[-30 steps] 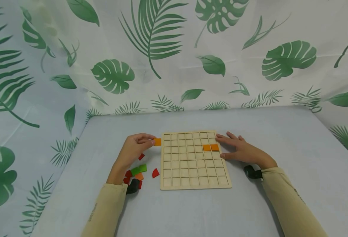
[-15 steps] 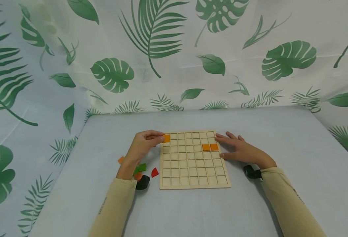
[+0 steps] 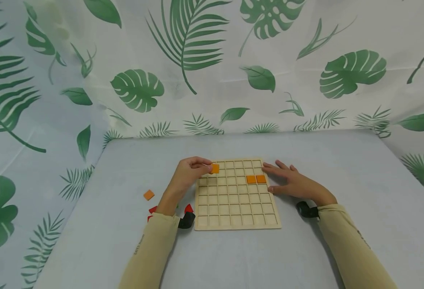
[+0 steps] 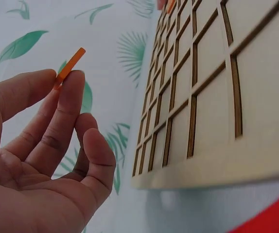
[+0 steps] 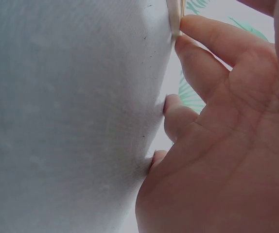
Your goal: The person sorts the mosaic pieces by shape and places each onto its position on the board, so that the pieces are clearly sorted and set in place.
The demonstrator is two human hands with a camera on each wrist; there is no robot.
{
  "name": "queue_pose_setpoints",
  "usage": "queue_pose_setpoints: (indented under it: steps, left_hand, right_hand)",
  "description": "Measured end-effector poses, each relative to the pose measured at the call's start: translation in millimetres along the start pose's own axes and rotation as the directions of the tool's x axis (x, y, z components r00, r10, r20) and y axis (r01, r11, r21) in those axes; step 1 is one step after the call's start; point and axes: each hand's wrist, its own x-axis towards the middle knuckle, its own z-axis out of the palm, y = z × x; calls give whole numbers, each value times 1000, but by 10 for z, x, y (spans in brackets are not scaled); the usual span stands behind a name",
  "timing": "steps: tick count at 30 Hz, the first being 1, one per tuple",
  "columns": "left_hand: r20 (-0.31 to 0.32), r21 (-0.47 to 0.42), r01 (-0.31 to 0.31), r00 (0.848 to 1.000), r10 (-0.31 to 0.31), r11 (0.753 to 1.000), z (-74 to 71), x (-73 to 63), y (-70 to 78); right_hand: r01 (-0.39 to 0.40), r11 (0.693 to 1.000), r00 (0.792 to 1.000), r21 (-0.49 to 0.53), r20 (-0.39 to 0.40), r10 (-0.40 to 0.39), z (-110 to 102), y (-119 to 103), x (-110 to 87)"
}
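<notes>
Between thumb and fingertip, my left hand (image 3: pixel 189 172) pinches a thin orange square tile (image 3: pixel 215 168) above the far left part of a wooden grid board (image 3: pixel 230 208). In the left wrist view the same tile (image 4: pixel 70 67) is seen nearly edge-on, clear of the board (image 4: pixel 212 170). Two orange tiles (image 3: pixel 256 179) lie side by side in cells near the board's right edge. My right hand (image 3: pixel 298 184) rests at that edge with fingers spread, its fingertips touching the frame. The right wrist view shows the hand (image 5: pixel 217 126) with fingertips against the board's side and the table.
Left of the board lie a loose orange tile (image 3: pixel 148 195) and several red pieces, one a red piece (image 3: pixel 188 208) near the board. My left forearm partly covers this group. A leaf-print cloth (image 3: pixel 212 80) hangs behind the white table (image 3: pixel 233 261).
My left hand has carried the orange tile rightward from beside the board's left edge to over its far cells. The right hand stays where it was.
</notes>
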Motion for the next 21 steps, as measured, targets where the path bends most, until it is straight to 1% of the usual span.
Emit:
queue_pose_setpoints:
  steps: [4,8,12,19,21]
  left_hand:
    - [27,10,-19,999,19,1000,75,32,-5]
    - [44,-2,-10,999,10,1000,143,55,-3]
    - [45,-12,16,999,-15,1000,212,81,-12]
    - [27,32,19,999,-20,999,346,135,-33]
    - [30,28,19,999,-20,999,387,150,-35]
  right_hand:
    - [-1,1000,1000,3,2,1,4,10,-3]
    - [0,1000,1000,4,1,0,3,14,-3]
    - [-3,1000,1000,5,2,3,7,16,4]
    - [-16,1000,1000,1,5,16,11,10,10]
    - [-17,1000,1000,0,5,17,10,7,10]
